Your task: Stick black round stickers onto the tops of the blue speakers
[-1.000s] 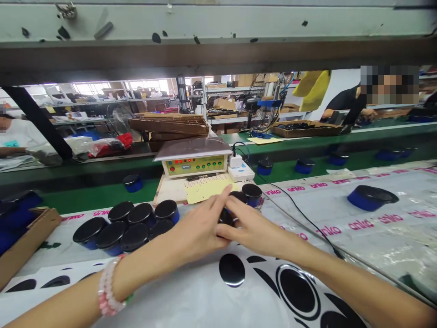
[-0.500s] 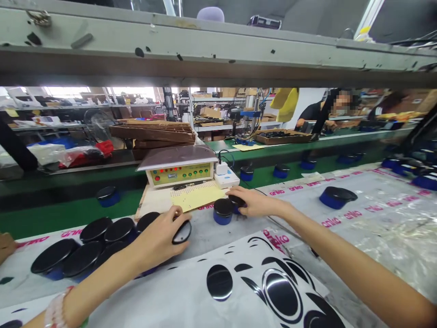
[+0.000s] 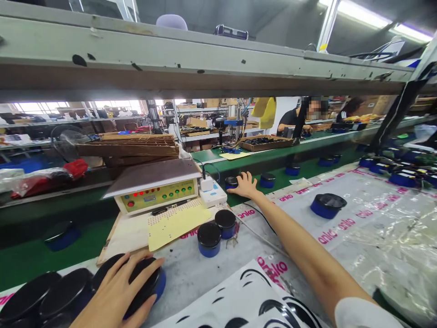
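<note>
My left hand (image 3: 128,284) lies with spread fingers over a blue piece with a black top (image 3: 145,278), at the lower left beside several similar pieces (image 3: 66,291). Farther off, my right hand (image 3: 245,184) reaches over the green belt (image 3: 218,171), its fingers apart at a small blue-and-black piece (image 3: 231,182). Two small round pieces (image 3: 209,237) with black tops stand side by side on the table between my hands. At the bottom lies a white sheet (image 3: 218,307) with black shapes.
A control box (image 3: 159,193) with lit red lamps stands behind a yellow sheet (image 3: 177,225), next to a white power strip (image 3: 213,195). One piece (image 3: 327,206) sits at the right. A shelf beam (image 3: 205,59) crosses above. A person (image 3: 290,119) is in the background.
My right hand has left the pair of small pieces and moved out over the belt. My left hand has opened out over the large pieces. The view has shifted.
</note>
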`<act>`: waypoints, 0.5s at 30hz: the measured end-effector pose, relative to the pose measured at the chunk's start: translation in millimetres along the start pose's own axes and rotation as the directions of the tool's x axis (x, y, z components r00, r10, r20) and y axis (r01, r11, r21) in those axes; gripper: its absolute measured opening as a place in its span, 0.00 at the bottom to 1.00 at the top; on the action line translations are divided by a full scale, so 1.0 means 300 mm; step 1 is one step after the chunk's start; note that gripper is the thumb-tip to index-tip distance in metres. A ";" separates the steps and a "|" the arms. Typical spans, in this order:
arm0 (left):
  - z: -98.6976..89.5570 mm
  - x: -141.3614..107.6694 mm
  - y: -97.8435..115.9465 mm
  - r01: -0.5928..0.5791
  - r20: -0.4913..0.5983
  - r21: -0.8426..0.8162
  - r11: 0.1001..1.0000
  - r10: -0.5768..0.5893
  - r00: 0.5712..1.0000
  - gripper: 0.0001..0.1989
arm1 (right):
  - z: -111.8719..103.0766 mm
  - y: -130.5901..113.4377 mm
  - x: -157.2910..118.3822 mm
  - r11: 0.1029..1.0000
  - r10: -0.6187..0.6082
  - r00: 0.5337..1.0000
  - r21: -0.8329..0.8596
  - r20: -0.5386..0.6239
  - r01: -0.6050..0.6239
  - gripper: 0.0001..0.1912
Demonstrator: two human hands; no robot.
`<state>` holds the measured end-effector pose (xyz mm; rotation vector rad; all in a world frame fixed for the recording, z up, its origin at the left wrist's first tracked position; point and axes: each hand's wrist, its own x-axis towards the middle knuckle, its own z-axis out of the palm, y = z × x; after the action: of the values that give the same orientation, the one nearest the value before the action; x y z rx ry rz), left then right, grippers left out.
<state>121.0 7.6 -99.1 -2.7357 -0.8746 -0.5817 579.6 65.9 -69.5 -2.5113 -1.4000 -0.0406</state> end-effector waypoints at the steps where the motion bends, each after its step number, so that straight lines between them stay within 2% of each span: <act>1: 0.000 0.001 0.000 -0.009 0.001 0.010 1.000 0.009 1.000 0.23 | 0.004 0.018 0.014 0.999 0.041 0.999 -0.004 -0.023 -0.041 0.34; 3: -0.004 0.002 0.003 0.001 -0.001 0.009 1.000 -0.001 1.000 0.24 | -0.004 0.071 0.034 0.987 0.158 0.985 -0.005 -0.066 -0.158 0.35; 6: -0.012 0.006 0.005 0.049 -0.006 -0.027 0.998 -0.049 0.999 0.23 | -0.033 0.164 0.039 0.940 0.342 0.935 0.023 -0.093 -0.341 0.37; 8: -0.017 0.008 -0.002 0.008 0.014 -0.014 1.000 -0.008 1.000 0.24 | -0.060 0.210 0.025 0.918 0.395 0.914 0.047 -0.092 -0.393 0.36; 11: -0.030 0.012 -0.013 -0.073 0.045 0.024 0.997 0.072 0.996 0.27 | -0.143 0.241 -0.026 0.941 0.338 0.932 0.066 -0.133 -0.332 0.33; 15: -0.063 0.024 0.001 -0.048 0.100 -0.017 0.999 0.050 0.994 0.23 | -0.318 0.277 -0.164 0.985 0.165 0.937 0.100 -0.308 -0.141 0.36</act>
<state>120.9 5.2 -79.1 -2.8126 -0.8255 -0.4462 632.9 -39.7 -2.9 -2.4101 -1.0572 -0.3375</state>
